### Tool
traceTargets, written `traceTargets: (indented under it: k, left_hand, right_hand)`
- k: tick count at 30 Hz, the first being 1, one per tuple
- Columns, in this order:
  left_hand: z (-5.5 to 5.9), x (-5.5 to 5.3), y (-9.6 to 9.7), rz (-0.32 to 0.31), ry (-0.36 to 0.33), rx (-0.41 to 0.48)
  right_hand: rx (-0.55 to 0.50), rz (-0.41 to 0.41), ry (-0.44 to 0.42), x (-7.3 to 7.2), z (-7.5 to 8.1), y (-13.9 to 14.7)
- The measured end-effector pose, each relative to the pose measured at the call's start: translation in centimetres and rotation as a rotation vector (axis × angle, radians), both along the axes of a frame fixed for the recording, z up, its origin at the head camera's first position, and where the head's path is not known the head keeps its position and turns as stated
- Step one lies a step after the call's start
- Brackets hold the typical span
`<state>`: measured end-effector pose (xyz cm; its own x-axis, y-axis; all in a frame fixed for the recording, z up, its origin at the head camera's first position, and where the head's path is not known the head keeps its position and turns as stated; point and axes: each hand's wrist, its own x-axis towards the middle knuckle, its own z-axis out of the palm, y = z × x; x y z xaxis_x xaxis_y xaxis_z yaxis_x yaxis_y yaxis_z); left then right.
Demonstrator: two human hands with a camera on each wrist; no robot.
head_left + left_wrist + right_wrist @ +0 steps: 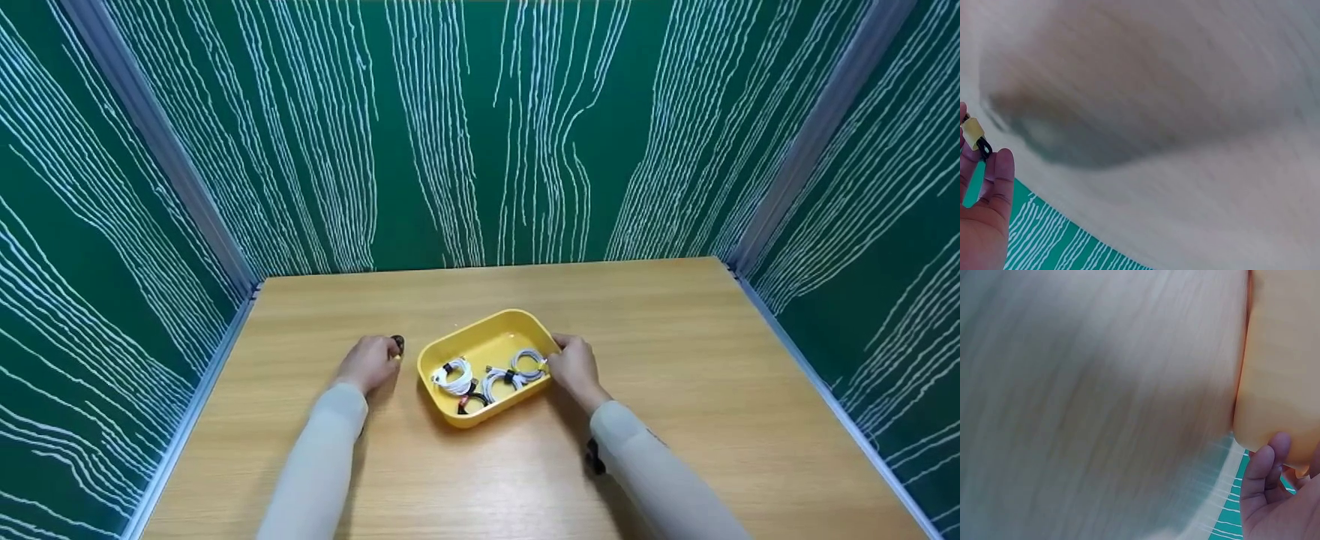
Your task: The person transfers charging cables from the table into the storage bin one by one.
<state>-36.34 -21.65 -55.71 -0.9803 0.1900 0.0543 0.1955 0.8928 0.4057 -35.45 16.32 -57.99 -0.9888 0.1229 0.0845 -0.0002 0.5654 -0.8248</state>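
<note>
A yellow plastic bin (480, 339) stands at an angle near the middle of the wooden table. Inside lie several coiled cables: a white coil (459, 377), a small black coil (472, 403) and grey-white coils (529, 363) with black or yellow ties. My right hand (574, 367) grips the bin's right end; in the right wrist view its fingertips (1279, 445) press the yellow wall. Left of the bin, my left hand (367, 364) pinches a small black cable (398, 344). A yellow tie (972, 134) wraps that cable in the left wrist view, where part of it is cut off.
The light wooden table (480, 480) extends around the bin. Green walls (480, 150) with wavy white lines rise behind and on both sides, with grey metal posts (172, 150) at the corners.
</note>
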Motion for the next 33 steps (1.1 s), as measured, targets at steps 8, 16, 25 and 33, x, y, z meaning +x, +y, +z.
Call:
traceTargets:
  k: [8, 16, 25, 33]
  left_hand:
    - [1.2, -0.5, 0.4, -0.021, 0.037, -0.007]
    - [2.1, -0.6, 0.3, -0.003, 0.009, -0.012]
    - [3.5, -0.4, 0.3, 0.003, 0.002, 0.008]
    - [3.9, -0.1, 0.3, -0.034, 0.09, 0.006]
  right_hand:
    - [0.012, -0.005, -0.021, 0.0, 0.1, 0.1]
    - [-0.002, -0.01, -0.022, 0.1, 0.1, 0.0]
    - [-0.013, -0.018, -0.006, 0.0, 0.0, 0.0]
    - [0.014, -0.016, -0.005, 0.1, 0.1, 0.0]
